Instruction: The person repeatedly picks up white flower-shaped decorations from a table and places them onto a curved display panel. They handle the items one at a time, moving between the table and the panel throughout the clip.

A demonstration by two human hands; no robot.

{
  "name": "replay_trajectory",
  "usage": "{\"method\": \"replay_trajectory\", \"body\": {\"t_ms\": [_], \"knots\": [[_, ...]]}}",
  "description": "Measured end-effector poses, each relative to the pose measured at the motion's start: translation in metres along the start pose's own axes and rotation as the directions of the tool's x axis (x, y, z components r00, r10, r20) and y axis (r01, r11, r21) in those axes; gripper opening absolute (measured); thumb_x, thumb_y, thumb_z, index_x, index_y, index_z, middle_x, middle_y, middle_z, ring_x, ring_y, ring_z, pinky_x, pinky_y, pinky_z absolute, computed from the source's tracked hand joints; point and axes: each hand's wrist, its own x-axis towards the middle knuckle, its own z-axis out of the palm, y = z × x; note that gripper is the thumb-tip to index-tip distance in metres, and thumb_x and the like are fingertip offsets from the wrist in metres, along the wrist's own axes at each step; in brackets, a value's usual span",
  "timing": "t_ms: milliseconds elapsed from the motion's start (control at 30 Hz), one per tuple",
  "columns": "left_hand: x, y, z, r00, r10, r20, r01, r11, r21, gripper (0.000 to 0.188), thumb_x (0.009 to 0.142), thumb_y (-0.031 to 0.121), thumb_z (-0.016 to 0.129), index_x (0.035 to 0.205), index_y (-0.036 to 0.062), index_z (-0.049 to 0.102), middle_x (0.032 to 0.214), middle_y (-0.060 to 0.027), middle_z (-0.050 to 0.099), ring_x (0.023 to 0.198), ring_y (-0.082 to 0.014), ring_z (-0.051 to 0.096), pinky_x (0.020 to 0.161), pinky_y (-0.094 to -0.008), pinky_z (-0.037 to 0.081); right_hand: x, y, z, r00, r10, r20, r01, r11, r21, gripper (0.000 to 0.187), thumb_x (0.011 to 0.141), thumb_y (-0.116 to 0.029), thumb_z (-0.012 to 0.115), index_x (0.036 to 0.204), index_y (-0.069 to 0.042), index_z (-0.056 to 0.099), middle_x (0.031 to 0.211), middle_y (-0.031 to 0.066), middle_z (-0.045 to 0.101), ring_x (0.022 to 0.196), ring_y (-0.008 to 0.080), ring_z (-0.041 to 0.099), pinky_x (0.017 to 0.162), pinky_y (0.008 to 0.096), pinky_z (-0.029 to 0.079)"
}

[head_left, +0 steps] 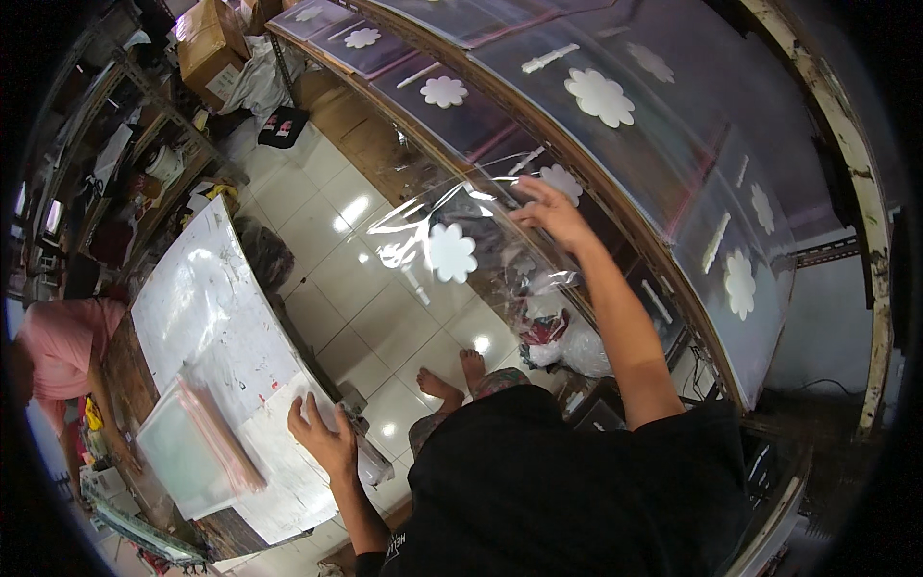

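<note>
My right hand (550, 213) is closed on the edge of a clear plastic bag (452, 253) printed with a white flower and a short white strip. The bag hangs over the tiled floor beside the rack, and the floor shows through it. My left hand (323, 435) is held over the near end of a white-topped table (207, 298), its fingers apart and nothing in them. Left of that hand lies a stack of clear plastic bags (200, 447) with pinkish edges.
Rack shelves (596, 173) on the right carry several clear sheets with white flower prints. A person in a pink shirt (72, 351) leans at the table's left side. Cluttered shelving (135, 77) and a cardboard box (210, 53) stand far left. Plastic-wrapped bundles (582, 348) lie below the rack.
</note>
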Motion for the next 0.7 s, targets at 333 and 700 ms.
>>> {"method": "replay_trajectory", "body": {"t_ms": [333,700], "knots": [[-0.032,-0.003,0.034,0.998,-0.024,-0.055,0.030,0.991,0.129,0.066,0.082,0.015,0.071,0.139,-0.0024,0.044,0.148,-0.0294,0.036,0.136,-0.0484,0.035,0.113,-0.0571,0.028,-0.026,0.191,-0.213,0.866,-0.083,-0.494,0.261,0.917,0.303,0.050,0.099,-0.027,0.055,0.143,-0.004,0.048,0.137,0.0158,0.059,0.128,0.0249,0.054,0.108,0.0397,0.039],[-0.027,0.005,0.038,0.995,-0.065,-0.081,0.076,0.987,0.139,0.060,0.083,0.014,0.069,0.137,-0.0015,0.047,0.146,-0.0268,0.040,0.135,-0.0453,0.037,0.113,-0.0532,0.029,-0.031,0.254,-0.214,0.636,0.176,-0.751,0.160,0.922,0.352,0.047,0.099,-0.025,0.054,0.141,-0.003,0.050,0.137,0.0168,0.058,0.127,0.0259,0.054,0.108,0.0396,0.039]]}}
